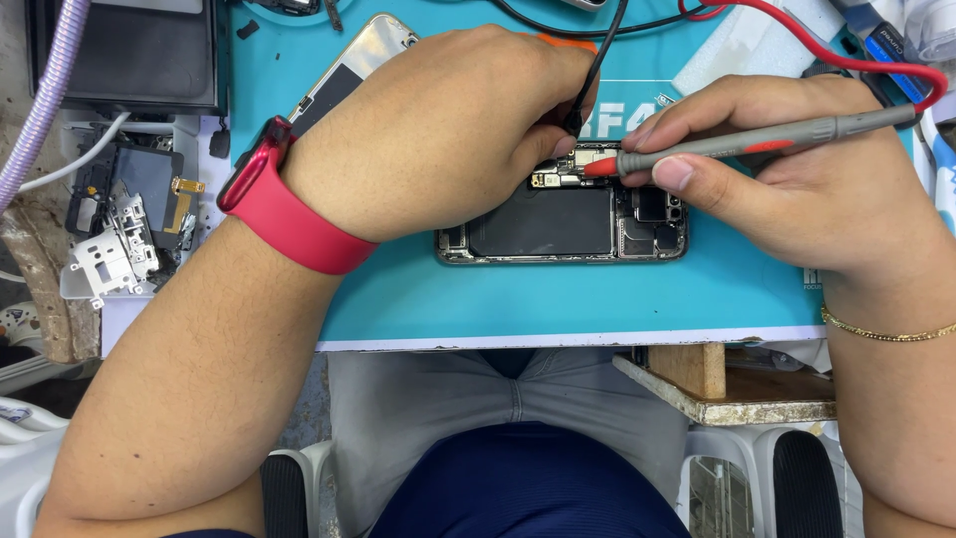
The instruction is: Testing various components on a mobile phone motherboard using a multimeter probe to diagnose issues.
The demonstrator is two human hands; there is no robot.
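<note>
Right hand (797, 179) holds red-tipped grey probe (742, 145).

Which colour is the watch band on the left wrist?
The watch band is red, seen clearly in the head view.

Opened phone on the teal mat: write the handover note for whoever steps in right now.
Left hand: pinches the black probe, tip down at the phone's top edge.
Right hand: holds the grey probe, its red tip on the same area.
Opened phone lies flat on the teal mat, back cover off, battery and board exposed.
Done: phone open, both probes placed.
Left: cannot tell; no meter in view.
</note>
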